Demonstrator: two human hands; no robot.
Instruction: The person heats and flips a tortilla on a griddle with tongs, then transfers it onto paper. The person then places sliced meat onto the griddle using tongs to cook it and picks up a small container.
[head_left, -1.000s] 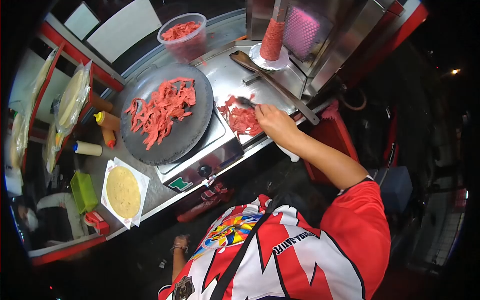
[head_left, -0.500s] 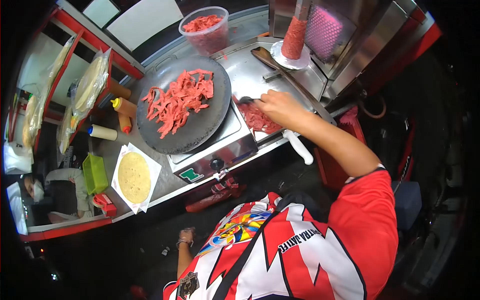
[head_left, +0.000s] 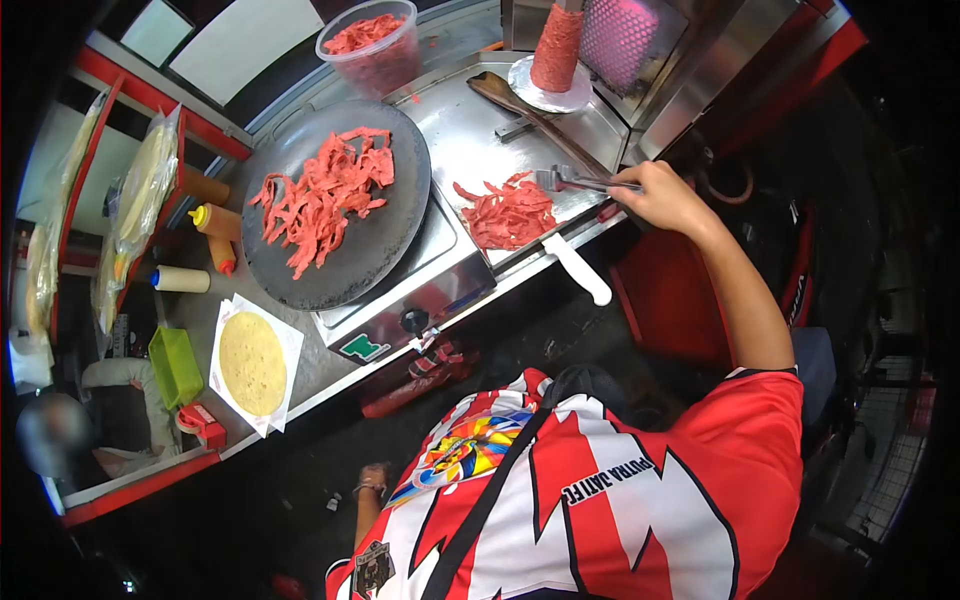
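My right hand (head_left: pixel 660 197) is closed around the handle of a metal tongs-like utensil (head_left: pixel 575 180). Its pronged end lies over the steel tray, just right of a pile of red meat strips (head_left: pixel 508 215). A knife with a white handle (head_left: pixel 578 270) sticks out over the counter's front edge below that pile. On the round dark griddle (head_left: pixel 270 180), more meat strips (head_left: pixel 330 190) are spread out. My left hand (head_left: pixel 372 478) hangs low beside my body, away from the counter; its fingers are too dim to make out.
A flatbread (head_left: pixel 252 363) lies on white paper, near a green basket (head_left: pixel 176 367) and sauce bottles (head_left: pixel 215 222). Behind the griddle stands a tub of meat (head_left: pixel 370 50). A wooden spatula (head_left: pixel 545 125) rests by the meat cone (head_left: pixel 557 50). Another person (head_left: pixel 125 410) is at lower left.
My right hand has drawn back rightward from above the meat pile, bringing the utensil with it. The view has shifted slightly. The person at lower left has changed position.
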